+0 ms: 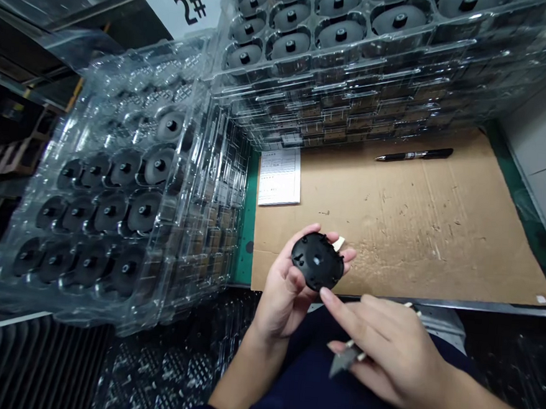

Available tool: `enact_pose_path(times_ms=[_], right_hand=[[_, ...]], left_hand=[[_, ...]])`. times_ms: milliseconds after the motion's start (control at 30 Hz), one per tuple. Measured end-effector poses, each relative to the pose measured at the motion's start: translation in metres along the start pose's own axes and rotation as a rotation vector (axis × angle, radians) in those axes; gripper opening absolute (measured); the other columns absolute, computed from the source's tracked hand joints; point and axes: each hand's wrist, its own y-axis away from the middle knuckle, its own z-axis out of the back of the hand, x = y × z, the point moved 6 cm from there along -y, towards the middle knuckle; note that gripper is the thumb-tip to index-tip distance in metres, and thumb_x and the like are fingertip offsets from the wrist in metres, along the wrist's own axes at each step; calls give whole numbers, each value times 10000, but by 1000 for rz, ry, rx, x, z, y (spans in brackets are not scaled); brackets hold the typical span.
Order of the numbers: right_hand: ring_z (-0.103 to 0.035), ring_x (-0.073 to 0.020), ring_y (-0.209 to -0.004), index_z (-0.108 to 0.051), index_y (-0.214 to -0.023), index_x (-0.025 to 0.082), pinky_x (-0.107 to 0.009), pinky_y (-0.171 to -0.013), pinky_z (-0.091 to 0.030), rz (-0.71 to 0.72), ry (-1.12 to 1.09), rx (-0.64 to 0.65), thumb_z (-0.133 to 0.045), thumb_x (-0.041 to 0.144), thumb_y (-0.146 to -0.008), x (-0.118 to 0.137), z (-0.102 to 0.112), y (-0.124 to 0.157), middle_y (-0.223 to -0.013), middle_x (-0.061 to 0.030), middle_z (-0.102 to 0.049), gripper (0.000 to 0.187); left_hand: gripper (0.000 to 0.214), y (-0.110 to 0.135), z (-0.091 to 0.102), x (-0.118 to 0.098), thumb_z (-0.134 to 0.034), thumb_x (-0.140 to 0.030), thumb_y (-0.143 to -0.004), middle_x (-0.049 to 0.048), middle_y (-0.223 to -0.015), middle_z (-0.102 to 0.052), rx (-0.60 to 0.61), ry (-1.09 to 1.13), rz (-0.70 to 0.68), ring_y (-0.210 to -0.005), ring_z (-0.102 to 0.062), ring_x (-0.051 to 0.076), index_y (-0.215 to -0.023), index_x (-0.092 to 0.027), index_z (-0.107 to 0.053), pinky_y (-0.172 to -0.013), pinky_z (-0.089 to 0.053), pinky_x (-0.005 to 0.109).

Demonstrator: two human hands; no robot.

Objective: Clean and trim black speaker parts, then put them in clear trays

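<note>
Right hand (387, 343) sits big at lower right, fingers curled, index finger stretched out toward the upper left. I've got a small grey blade (343, 362) pinched under it, between thumb and bent fingers; pale bits of what looks like its handle show by the thumb and past the knuckles. Blade tip points to lower left, long axis slanting up to the right through my grip. Index fingertip touches the lower rim of a black disc (316, 262), bottom centre of frame.

Left hand (282, 292) holds that disc: palm up, cupped and closed around it, thumb at the lower left edge, fingertips showing past the top and right edges. Disc is tipped with one broad face up toward me, small lugs along the rim, light spot mid-face. Round outline, so can't pick out a long axis. Small cream piece (339, 242) pokes out beside the fingertips, just behind the disc; can't tell what it is.

Dark blue clothing (302, 381) below both hands. Cardboard sheet (394, 207) beyond, centre to right, with a white slip (279, 183) at its upper left and a black pen (415, 154) near its top edge, tip left. Clear tray stacks (347, 76) across the top and left, loaded with dark round parts (91, 274), pegs up.
</note>
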Motion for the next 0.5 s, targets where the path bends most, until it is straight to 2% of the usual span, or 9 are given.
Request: enact_pose_path(times_ms=[100,167,267,333,433,500], right_hand=[[-482,-115,-565,-567,-1157,174,-259,-516,-377,-38,-124,-110,-546,118,-831,-5,3,10,-715,-1,-630,331],[-504,-96,-577,-616,-1045,198,-235,-538,-401,-164,-147,-160,-520,107,-848,-22,9,18,-725,7,-630,237],[-578,-108,-726,-603,-1098,234,-217,-632,-457,-413,-3,-174,-490,145,-867,-64,14,32,-841,-5,-640,272],[-592,-144,-855,-565,-1175,240,-252,-729,-481,-519,158,-209,-483,187,-865,-93,19,42,-961,-26,-637,324],[-557,-231,-1001,-515,-1254,187,-381,-877,-455,-588,322,-276,-493,243,-854,-122,26,52,-1084,-92,-599,405],[-520,-273,-1062,-514,-1263,175,-455,-935,-408,-590,369,-335,-519,252,-837,-125,33,54,-1134,-117,-567,433]], left_hand=[[593,0,2,-4,-662,-474,-708,71,-1258,-535,-21,45,-37,-1126,-553,334,-1233,-244,-509,-972,-462,398],[607,0,2,-5,-684,-471,-685,72,-1255,-539,-27,49,-48,-1127,-550,341,-1222,-241,-520,-968,-465,398],[614,1,-1,-4,-708,-457,-674,79,-1268,-528,-12,39,-41,-1143,-533,356,-1220,-247,-519,-977,-453,414],[615,2,-4,-1,-717,-450,-671,80,-1282,-515,7,32,-22,-1160,-516,367,-1220,-256,-516,-982,-445,427],[614,3,-8,4,-712,-466,-673,80,-1290,-505,23,28,-10,-1175,-502,372,-1218,-266,-514,-987,-436,443],[615,4,-11,6,-707,-481,-670,79,-1292,-504,33,19,-11,-1173,-505,367,-1215,-271,-515,-985,-437,445]])
